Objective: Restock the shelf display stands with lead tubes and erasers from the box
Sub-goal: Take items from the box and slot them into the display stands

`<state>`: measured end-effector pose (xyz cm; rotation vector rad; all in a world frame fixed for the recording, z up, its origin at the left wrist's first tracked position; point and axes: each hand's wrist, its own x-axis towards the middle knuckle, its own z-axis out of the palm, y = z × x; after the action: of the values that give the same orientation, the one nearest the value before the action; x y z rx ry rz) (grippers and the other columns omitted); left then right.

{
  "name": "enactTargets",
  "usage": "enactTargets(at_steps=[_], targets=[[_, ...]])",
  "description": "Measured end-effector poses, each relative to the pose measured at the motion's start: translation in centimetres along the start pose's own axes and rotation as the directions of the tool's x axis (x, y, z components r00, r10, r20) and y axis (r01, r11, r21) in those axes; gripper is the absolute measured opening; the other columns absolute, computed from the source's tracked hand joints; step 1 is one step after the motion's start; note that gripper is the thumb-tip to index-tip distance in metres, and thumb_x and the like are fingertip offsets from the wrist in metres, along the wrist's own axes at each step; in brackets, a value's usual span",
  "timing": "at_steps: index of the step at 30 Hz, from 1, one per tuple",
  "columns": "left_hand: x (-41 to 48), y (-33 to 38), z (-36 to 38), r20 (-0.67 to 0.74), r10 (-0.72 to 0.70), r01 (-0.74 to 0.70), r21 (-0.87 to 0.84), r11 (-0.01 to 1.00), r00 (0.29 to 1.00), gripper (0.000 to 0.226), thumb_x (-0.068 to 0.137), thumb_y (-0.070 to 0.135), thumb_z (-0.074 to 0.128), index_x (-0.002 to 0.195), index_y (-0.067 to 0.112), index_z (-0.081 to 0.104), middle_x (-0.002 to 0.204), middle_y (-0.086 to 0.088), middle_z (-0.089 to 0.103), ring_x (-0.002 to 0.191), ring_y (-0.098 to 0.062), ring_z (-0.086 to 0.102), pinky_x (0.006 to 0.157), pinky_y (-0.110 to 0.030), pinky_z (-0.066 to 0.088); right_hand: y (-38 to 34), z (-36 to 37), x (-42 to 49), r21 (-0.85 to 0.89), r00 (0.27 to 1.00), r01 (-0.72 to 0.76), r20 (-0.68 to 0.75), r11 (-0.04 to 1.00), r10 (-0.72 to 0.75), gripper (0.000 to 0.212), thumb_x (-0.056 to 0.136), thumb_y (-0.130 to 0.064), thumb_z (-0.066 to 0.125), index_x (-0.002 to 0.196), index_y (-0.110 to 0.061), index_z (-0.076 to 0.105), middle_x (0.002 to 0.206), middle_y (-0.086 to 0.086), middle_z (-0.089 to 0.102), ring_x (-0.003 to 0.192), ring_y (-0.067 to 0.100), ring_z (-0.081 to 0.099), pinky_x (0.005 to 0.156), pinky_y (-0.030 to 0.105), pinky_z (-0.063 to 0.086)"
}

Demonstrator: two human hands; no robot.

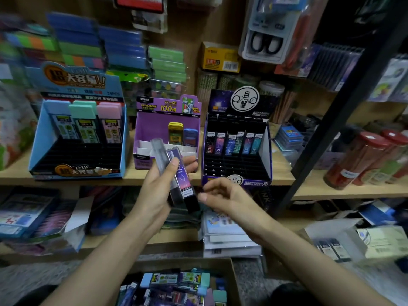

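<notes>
My left hand (157, 188) grips a small bunch of dark lead tubes (180, 180), one with a purple label, in front of the shelf edge. My right hand (223, 195) hovers just right of the tubes' lower ends, fingers loosely curled and holding nothing. Three display stands sit on the shelf: a blue stand (37, 146) with pastel-capped tubes, a purple stand (143, 133) holding a yellow and a blue case, and a dark constellation stand (266, 151) with a row of tubes at the back. The cardboard box (231, 274) of mixed tubes and erasers lies below.
A black shelf upright (344, 111) slants down on the right. Red-lidded jars (364, 157) stand on the right shelf. Packs of stationery fill the lower shelf (39, 217), and paper packs (227, 237) are stacked under my right wrist.
</notes>
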<state>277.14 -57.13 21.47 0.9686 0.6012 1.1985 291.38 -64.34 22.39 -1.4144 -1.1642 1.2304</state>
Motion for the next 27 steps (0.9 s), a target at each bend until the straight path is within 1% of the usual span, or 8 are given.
enactTargets(at_steps=[4, 8, 12, 17, 19, 23, 25, 27], targets=[[0.0, -0.4, 1.0, 0.014, -0.017, 0.017, -0.035, 0.999, 1.0, 0.023, 0.097, 0.016, 0.042, 0.115, 0.01, 0.056, 0.101, -0.002, 0.073, 0.096, -0.015, 0.069, 0.072, -0.024, 0.057, 0.9, 0.5, -0.5, 0.005, 0.993, -0.007, 0.118, 1.0, 0.006, 0.009, 0.087, -0.015, 0.065, 0.095, -0.016, 0.064, 0.085, -0.001, 0.065, 0.073, 0.003, 0.061, 0.063, 0.012, 0.046], [0.1, -0.9, 1.4, 0.005, -0.034, 0.034, -0.013, 0.999, 0.999, 0.026, 0.098, 0.016, 0.043, 0.12, 0.007, 0.052, 0.101, -0.004, 0.073, 0.097, -0.015, 0.069, 0.072, -0.024, 0.057, 0.7, -0.7, -0.5, 0.061, 0.998, -0.041, 0.049, 0.997, 0.038, 0.007, 0.089, -0.008, 0.059, 0.085, -0.014, 0.062, 0.074, 0.002, 0.068, 0.065, 0.009, 0.064, 0.06, 0.019, 0.047], [0.4, -1.1, 1.1, -0.011, -0.053, 0.053, 0.013, 0.999, 0.999, 0.023, 0.095, 0.018, 0.048, 0.112, 0.005, 0.055, 0.102, -0.01, 0.072, 0.095, -0.02, 0.069, 0.07, -0.024, 0.056, 0.0, -3.3, -0.2, 0.216, 0.995, -0.03, -0.088, 0.976, 0.05, 0.007, 0.088, -0.011, 0.06, 0.091, -0.008, 0.065, 0.074, 0.003, 0.065, 0.065, 0.008, 0.06, 0.06, 0.02, 0.047], [0.1, -1.7, 1.3, 0.102, -0.039, 0.005, 0.312, 0.95, 0.994, 0.017, 0.093, 0.018, 0.049, 0.109, 0.019, 0.055, 0.098, 0.0, 0.068, 0.084, -0.008, 0.069, 0.065, -0.02, 0.056, -1.2, -5.3, 0.8, 0.456, 0.979, 0.067, -0.203, 0.887, 0.031, 0.009, 0.087, -0.018, 0.06, 0.089, -0.01, 0.063, 0.083, 0.006, 0.071, 0.073, 0.012, 0.069, 0.059, 0.017, 0.055], [0.0, -1.9, 1.4, 0.156, -0.05, -0.02, 0.414, 0.91, 0.987, 0.015, 0.095, 0.018, 0.048, 0.109, 0.017, 0.054, 0.087, 0.003, 0.069, 0.07, -0.006, 0.067, 0.058, -0.017, 0.052, -1.4, -5.3, 1.4, 0.488, 0.971, 0.114, -0.24, 0.865, 0.008, 0.008, 0.09, -0.019, 0.058, 0.089, -0.011, 0.059, 0.086, 0.007, 0.073, 0.074, 0.016, 0.071, 0.058, 0.018, 0.055], [0.2, -2.0, 1.4, 0.208, -0.07, -0.048, 0.515, 0.856, 0.975, 0.012, 0.093, 0.029, 0.049, 0.098, 0.02, 0.055, 0.07, 0.006, 0.057, 0.05, 0.001, 0.047, 0.052, -0.016, 0.04, -2.2, -5.1, 2.4, 0.313, 0.932, 0.244, -0.337, 0.918, -0.133, 0.009, 0.092, -0.02, 0.056, 0.085, -0.014, 0.054, 0.074, 0.003, 0.07, 0.062, 0.012, 0.068, 0.053, 0.018, 0.054], [0.3, -1.9, 1.1, 0.181, -0.072, -0.036, 0.53, 0.847, 0.981, 0.032, 0.087, 0.05, 0.046, 0.098, 0.022, 0.057, 0.069, 0.008, 0.052, 0.052, 0.003, 0.045, 0.053, -0.015, 0.039, -3.3, -6.2, 2.8, 0.093, 0.872, 0.347, -0.399, 0.933, -0.285, 0.005, 0.093, -0.017, 0.055, 0.089, -0.015, 0.056, 0.076, 0.002, 0.067, 0.063, 0.012, 0.067, 0.053, 0.018, 0.054], [0.6, -1.5, 0.8, 0.134, -0.078, 0.006, 0.469, 0.883, 0.988, 0.043, 0.09, 0.056, 0.033, 0.095, 0.023, 0.06, 0.069, 0.009, 0.055, 0.052, 0.001, 0.045, 0.053, -0.01, 0.039, -4.7, -8.1, 3.3, -0.23, 0.774, 0.397, -0.437, 0.889, -0.458, 0.001, 0.093, -0.018, 0.056, 0.093, -0.019, 0.057, 0.082, 0.004, 0.065, 0.074, 0.018, 0.067, 0.059, 0.025, 0.055]])
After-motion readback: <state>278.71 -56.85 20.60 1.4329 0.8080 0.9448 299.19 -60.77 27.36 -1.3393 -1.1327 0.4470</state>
